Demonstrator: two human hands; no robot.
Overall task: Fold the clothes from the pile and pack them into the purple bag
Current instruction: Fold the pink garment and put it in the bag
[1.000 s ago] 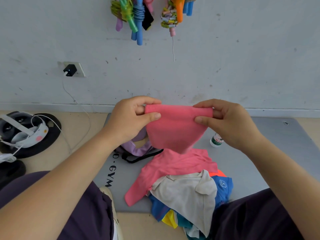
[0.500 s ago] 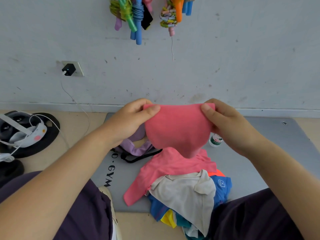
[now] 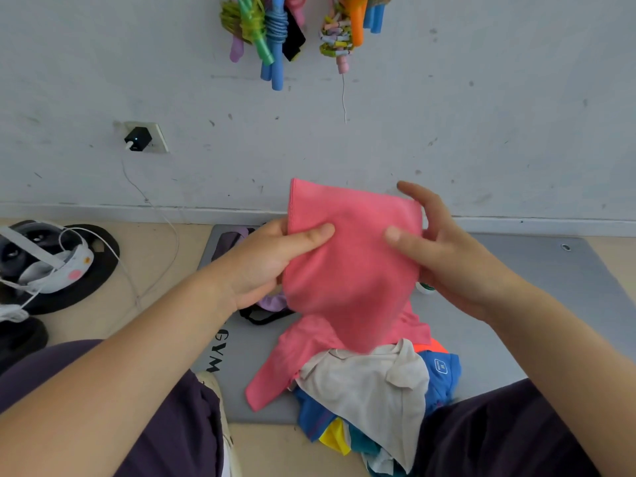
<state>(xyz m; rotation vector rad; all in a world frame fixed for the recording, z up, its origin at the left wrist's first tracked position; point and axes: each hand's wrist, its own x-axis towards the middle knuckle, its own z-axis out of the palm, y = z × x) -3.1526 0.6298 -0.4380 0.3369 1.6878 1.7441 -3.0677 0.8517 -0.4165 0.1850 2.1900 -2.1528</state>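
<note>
I hold a pink garment point(image 3: 347, 259) up in front of me, above the pile. My left hand point(image 3: 265, 263) grips its left edge, thumb across the front of the cloth. My right hand point(image 3: 437, 256) holds the right edge, thumb on the front and fingers behind it. The garment's lower part hangs down onto the pile of clothes point(image 3: 364, 383), where a beige collared shirt lies over blue, orange, yellow and teal pieces. The purple bag point(image 3: 237, 235) lies on the mat behind my left hand, mostly hidden by it.
A grey gym mat point(image 3: 516, 304) lies under the pile against the wall. A small white bottle point(image 3: 424, 288) peeks out beside my right hand. A headset on a black round pad point(image 3: 51, 266) and a charger cable point(image 3: 151, 215) are at the left. Coloured ropes point(image 3: 272, 29) hang above.
The pink garment's top edge was level between both hands; now its left corner stands higher and both thumbs have slid lower onto the front of the cloth.
</note>
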